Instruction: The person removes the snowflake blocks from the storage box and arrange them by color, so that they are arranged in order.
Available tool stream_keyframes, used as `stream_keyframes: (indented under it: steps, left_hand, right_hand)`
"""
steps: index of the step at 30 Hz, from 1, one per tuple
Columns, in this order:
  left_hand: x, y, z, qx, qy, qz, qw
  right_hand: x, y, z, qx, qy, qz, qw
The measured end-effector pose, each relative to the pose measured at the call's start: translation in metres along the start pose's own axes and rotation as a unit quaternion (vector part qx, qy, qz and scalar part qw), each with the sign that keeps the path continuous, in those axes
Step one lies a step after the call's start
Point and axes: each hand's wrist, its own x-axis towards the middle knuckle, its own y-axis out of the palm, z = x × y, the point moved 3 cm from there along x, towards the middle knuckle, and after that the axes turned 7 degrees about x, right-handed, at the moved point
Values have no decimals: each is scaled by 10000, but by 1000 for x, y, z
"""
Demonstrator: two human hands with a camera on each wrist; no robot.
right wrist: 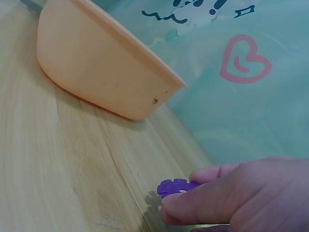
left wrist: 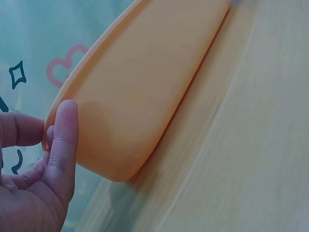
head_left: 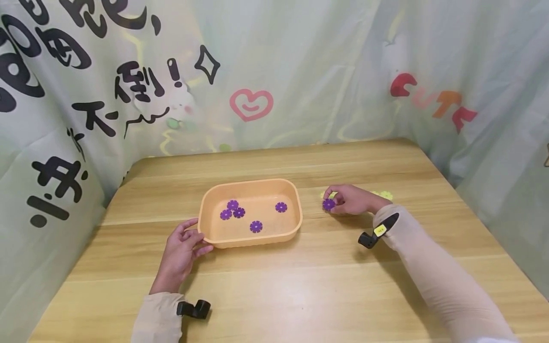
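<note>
1. On the desk (head_left: pixel 300 286), just right of the orange tray (head_left: pixel 214 238), your right hand (head_left: pixel 353 200) pinched a purple flower piece (head_left: pixel 328 205).
2. Your left hand (head_left: pixel 182 250) held the tray's near-left corner.
3. Next probably called for carrying the piece over the rim.
4. Yellow pieces (head_left: pixel 386 195) behind your hand were mostly hidden.

A purple flower-shaped disc (head_left: pixel 329 204), flat with notched petals, sits right of centre in the head view, pinched between the right hand's fingertips just above the tabletop. The orange tray (head_left: pixel 214 200), a shallow rounded rectangle, lies upright at the frame's centre; the left hand's thumb and fingers hold its lower-left corner rim. Five more purple discs (head_left: pixel 256 226) lie flat inside it.
</note>
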Motion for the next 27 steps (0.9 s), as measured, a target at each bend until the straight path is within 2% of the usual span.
stream_keyframes:
  steps: [14,19,27]
  left_hand:
    - [1,0,-1,-194,129,23,9997]
    - [1,0,1,-194,72,26,9998]
    - [0,-1,1,-77,33,52,10000]
  right_hand:
    - [-1,-1,-5,-402,324,-75,9986]
    - [0,1,-6,-571,450,-27,9974]
    - [0,2,-5,-678,420,-2,9968]
